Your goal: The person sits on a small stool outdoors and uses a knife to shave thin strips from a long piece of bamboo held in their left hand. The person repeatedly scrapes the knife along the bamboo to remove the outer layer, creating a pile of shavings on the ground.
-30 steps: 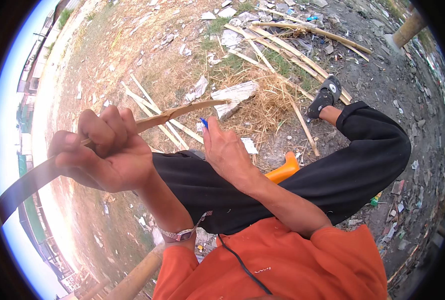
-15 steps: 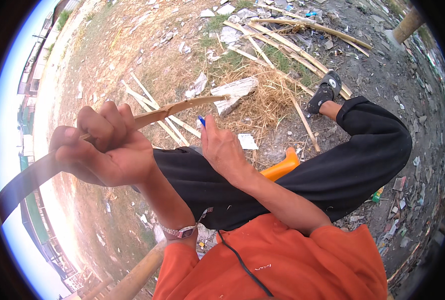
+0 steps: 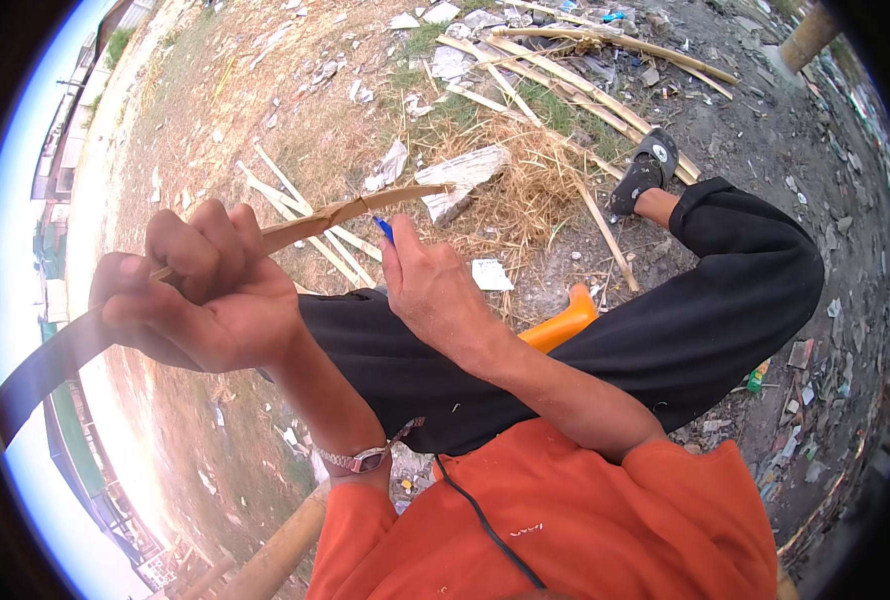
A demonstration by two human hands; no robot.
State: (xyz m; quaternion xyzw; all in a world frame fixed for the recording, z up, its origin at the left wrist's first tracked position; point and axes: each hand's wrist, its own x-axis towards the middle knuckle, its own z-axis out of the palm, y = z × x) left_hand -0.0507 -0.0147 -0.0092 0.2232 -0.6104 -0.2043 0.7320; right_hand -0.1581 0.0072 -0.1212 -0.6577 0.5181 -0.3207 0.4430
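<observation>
My left hand point(image 3: 200, 285) is closed in a fist around a long bamboo strip point(image 3: 315, 222). One end of the strip points toward the middle of the view; the other end sweeps past the fist to the left rim. Between the fingers of my right hand point(image 3: 435, 285) is a slim blue pen-like tool point(image 3: 384, 229). Its tip is at the lower edge of the strip, and whether it touches I cannot tell. A dark mark or notch shows on the strip just above the tip. An orange curved object point(image 3: 562, 322), perhaps a handle, lies by my bent leg, partly hidden by my forearm.
Several pale bamboo strips point(image 3: 595, 105) lie on the ground ahead, and more strips point(image 3: 337, 240) rest behind my hands. A whitish block point(image 3: 460, 180) sits beside dry straw point(image 3: 525, 215). A pole point(image 3: 810, 40) stands at the far right, another point(image 3: 275, 545) at lower left.
My right hand has moved left and slightly up, bringing the blue tool's tip from below the strip to its lower edge. My left hand keeps its grip, shifted slightly left.
</observation>
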